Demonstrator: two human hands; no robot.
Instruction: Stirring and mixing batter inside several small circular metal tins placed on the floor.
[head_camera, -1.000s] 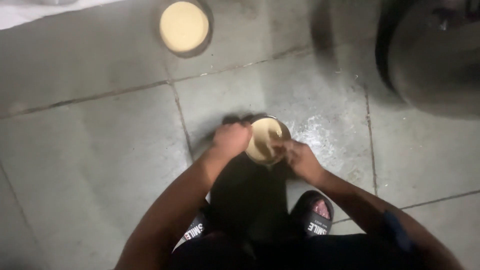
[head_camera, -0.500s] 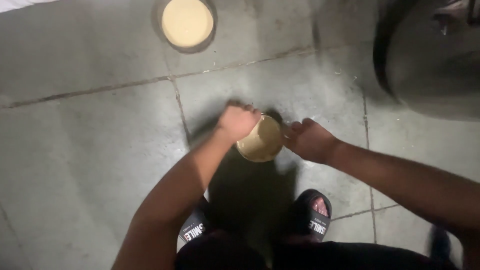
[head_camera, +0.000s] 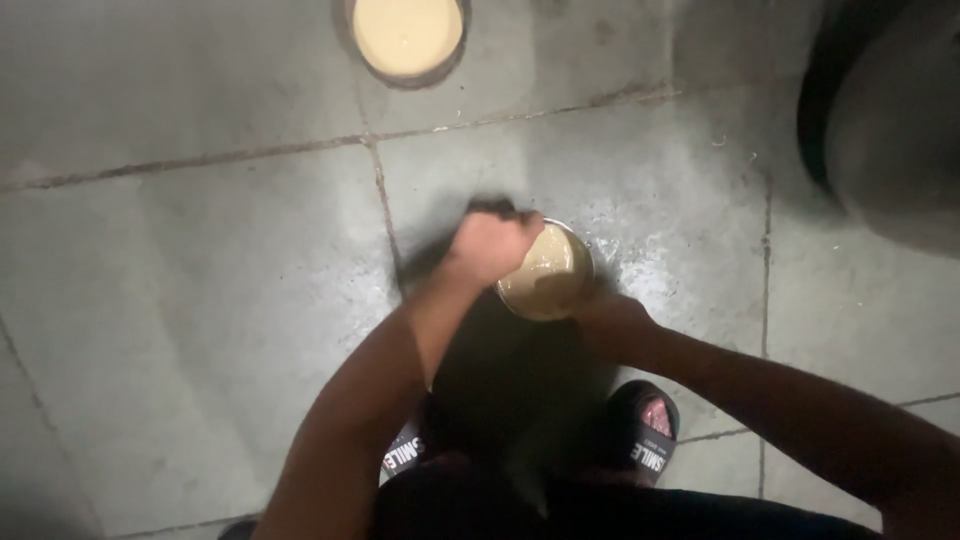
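Closest in are two black slide sandals (head_camera: 640, 435) on the grey tiled floor (head_camera: 200, 300). Just past them sits a small round metal bowl of pale tan batter (head_camera: 547, 272), mouth tilted up toward the camera; being round, no real long axis. Left hand (head_camera: 490, 245) is balled up over its rim, fingers curled closed, hiding that edge. Right hand (head_camera: 610, 318) is against the near side, fingers too dark to tell. Farther off: another round bowl of cream liquid (head_camera: 405, 32) and a big dark round vessel (head_camera: 890, 110).
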